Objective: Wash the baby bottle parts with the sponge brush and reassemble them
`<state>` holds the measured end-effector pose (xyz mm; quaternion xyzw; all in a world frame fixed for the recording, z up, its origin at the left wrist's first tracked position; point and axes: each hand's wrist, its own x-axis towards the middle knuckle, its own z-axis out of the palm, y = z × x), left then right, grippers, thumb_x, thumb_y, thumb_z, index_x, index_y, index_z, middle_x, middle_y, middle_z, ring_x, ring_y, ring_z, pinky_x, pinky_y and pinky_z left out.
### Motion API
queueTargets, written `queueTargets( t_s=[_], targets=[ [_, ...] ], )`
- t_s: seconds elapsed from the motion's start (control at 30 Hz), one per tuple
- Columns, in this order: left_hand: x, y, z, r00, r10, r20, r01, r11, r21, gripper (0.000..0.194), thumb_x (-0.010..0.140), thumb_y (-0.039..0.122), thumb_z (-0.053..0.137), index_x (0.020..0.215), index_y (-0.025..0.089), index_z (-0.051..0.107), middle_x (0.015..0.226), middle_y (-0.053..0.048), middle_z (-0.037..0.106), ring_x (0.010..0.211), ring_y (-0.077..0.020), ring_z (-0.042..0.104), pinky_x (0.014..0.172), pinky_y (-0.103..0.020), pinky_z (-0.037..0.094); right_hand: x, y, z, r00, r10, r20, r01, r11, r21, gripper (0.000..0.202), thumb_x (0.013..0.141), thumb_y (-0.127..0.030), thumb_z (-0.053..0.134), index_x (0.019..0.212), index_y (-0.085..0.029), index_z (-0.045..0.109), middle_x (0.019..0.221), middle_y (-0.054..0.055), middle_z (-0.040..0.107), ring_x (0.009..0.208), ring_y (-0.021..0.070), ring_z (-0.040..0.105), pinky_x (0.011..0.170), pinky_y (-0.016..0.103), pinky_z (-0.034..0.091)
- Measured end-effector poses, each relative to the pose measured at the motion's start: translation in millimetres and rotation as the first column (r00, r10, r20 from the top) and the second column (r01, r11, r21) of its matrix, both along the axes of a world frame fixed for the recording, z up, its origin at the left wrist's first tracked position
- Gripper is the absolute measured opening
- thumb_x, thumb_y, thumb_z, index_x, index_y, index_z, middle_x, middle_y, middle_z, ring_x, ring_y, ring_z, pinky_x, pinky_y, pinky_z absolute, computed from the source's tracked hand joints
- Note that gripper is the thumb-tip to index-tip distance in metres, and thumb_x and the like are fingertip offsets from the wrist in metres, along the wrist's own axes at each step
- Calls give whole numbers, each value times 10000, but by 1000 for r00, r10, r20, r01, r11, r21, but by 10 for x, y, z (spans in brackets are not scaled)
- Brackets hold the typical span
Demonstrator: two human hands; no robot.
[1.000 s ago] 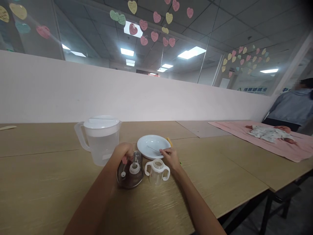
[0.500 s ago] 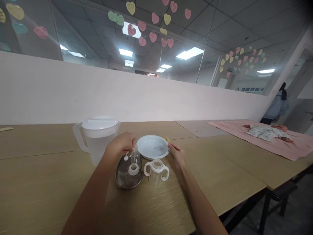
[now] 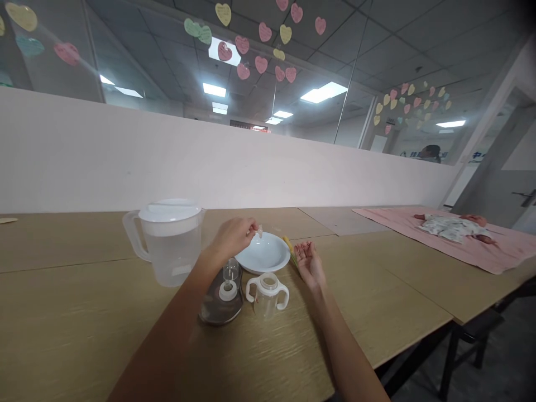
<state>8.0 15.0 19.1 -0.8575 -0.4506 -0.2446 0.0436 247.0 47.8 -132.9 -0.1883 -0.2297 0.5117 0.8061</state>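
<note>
Above the left rim of a white bowl [image 3: 263, 257], my left hand [image 3: 235, 237] pinches a small clear teat [image 3: 260, 230], its details too small to make out. My right hand [image 3: 309, 262] is palm up with fingers loosely apart, just right of the bowl, and holds nothing. A slim yellow-tipped tool [image 3: 288, 243] lies between it and the bowl; its kind is unclear. In front of the bowl stands an uncapped clear bottle with two white handles [image 3: 268, 293]. A metal tray [image 3: 221, 314], partly behind my left forearm, carries a white collar ring [image 3: 228, 291] and a clear dome cap [image 3: 230, 270].
A lidded water pitcher [image 3: 173, 245] stands to the left. At the far right a doll [image 3: 452, 226] in patterned clothing lies on a pink cloth [image 3: 393, 223]. A white wall [image 3: 125, 151] with glass panels runs behind the table. Someone's head [image 3: 431, 152] shows behind the glass.
My left hand has moved from above the tray to the bowl with the clear teat. My right hand has let go of the yellow-tipped tool and turned palm up.
</note>
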Motion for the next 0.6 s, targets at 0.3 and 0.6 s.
queueTargets(
  t_s=[0.3,0.6],
  targets=[
    [127,-9,-77,998,-58,-30,58,998,14,217,874,245,421,961,207,616,982,-33,678,873,-175,608,752,-261,429,-22,31,-30,991,-42,125,42,999,5,166,785,-373,624,794,-214,574,721,-28,669,748,112,656,865,309,513],
    [131,-4,-81,997,-81,-13,82,995,48,224,880,241,414,960,207,620,990,-28,679,885,-171,602,749,-249,425,-22,33,-16,994,-44,101,46,999,-23,128,787,-326,626,773,-205,585,701,-29,669,709,104,655,798,265,526]
  ],
)
